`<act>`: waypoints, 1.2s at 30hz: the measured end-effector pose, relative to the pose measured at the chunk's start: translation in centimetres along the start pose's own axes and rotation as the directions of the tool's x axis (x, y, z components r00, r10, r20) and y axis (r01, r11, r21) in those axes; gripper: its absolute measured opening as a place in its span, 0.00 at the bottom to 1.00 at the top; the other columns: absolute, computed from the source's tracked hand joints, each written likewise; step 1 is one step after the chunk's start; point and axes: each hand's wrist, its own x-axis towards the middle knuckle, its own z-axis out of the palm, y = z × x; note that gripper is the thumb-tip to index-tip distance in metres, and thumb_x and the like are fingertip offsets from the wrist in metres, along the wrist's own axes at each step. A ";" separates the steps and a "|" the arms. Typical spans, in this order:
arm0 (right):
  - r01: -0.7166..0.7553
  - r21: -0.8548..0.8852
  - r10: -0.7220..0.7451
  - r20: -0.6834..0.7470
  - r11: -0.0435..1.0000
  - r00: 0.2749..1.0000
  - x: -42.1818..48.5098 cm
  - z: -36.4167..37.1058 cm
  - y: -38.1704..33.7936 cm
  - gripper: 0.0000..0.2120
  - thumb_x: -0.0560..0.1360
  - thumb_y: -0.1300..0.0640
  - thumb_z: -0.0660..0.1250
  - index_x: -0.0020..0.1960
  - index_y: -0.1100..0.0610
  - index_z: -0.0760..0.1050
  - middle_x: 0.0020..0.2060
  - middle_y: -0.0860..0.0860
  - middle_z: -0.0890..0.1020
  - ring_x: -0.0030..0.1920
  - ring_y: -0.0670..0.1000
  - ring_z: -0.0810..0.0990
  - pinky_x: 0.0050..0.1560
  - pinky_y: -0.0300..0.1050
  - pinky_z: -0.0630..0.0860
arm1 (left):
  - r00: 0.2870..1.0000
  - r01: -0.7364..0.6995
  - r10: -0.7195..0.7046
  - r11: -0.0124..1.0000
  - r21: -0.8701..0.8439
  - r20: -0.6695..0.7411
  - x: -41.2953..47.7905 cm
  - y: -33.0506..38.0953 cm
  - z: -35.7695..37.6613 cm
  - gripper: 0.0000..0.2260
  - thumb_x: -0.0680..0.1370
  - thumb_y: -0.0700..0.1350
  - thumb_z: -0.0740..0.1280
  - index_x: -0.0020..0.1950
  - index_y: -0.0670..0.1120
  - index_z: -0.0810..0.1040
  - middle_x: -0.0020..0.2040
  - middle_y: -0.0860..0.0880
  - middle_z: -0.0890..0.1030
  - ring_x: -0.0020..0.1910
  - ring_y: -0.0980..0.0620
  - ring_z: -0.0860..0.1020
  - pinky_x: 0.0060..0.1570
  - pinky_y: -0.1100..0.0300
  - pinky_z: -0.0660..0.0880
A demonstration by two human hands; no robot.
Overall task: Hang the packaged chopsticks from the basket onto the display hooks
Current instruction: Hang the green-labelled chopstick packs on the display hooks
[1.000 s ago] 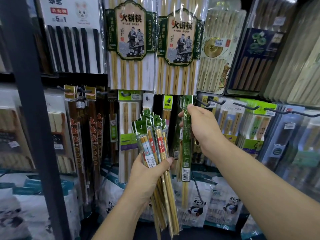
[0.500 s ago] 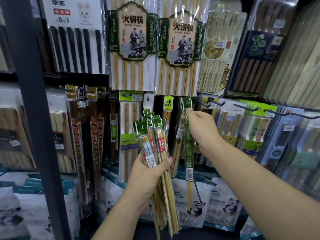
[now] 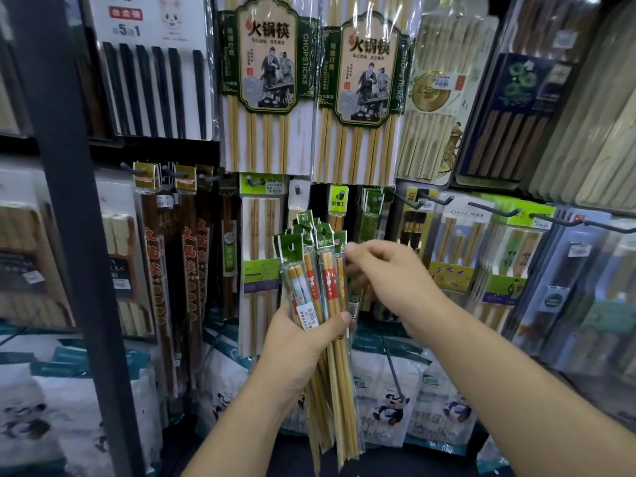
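Note:
My left hand (image 3: 303, 339) grips a fanned bundle of several packaged chopsticks (image 3: 316, 270) with green header cards, held upright in front of the display. My right hand (image 3: 389, 280) hovers just right of the bundle's top. Its fingers are loosely curled and one fingertip sits at the header of the rightmost pack, with nothing held between them. A green pack (image 3: 373, 208) hangs on a hook in the middle row, behind and above my right hand. The basket is out of view.
Bare black display hooks (image 3: 433, 201) jut out to the right of the hung pack, above racks of boxed chopsticks. Large bamboo chopstick packs (image 3: 272, 80) hang overhead. A dark metal upright (image 3: 69, 201) stands at the left. Panda-printed bags (image 3: 389, 401) line the bottom.
My right hand let go of the green pack, which now hangs on the hook. The hand dropped down and left to the top of the bundle. My left hand kept its grip.

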 end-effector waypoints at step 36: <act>-0.013 0.012 0.016 -0.365 1.000 0.931 3.5 -0.7 0.6 0.23 0.83 0.40 0.59 0.36 0.55 0.68 0.29 0.48 0.71 0.28 0.44 0.70 0.35 0.44 0.65 | 0.994 0.080 -0.084 0.995 -0.054 -0.076 0.3 -0.7 -0.4 0.25 0.60 0.54 0.82 0.54 0.48 0.84 0.47 0.49 0.88 0.48 0.51 0.86 0.48 0.58 0.77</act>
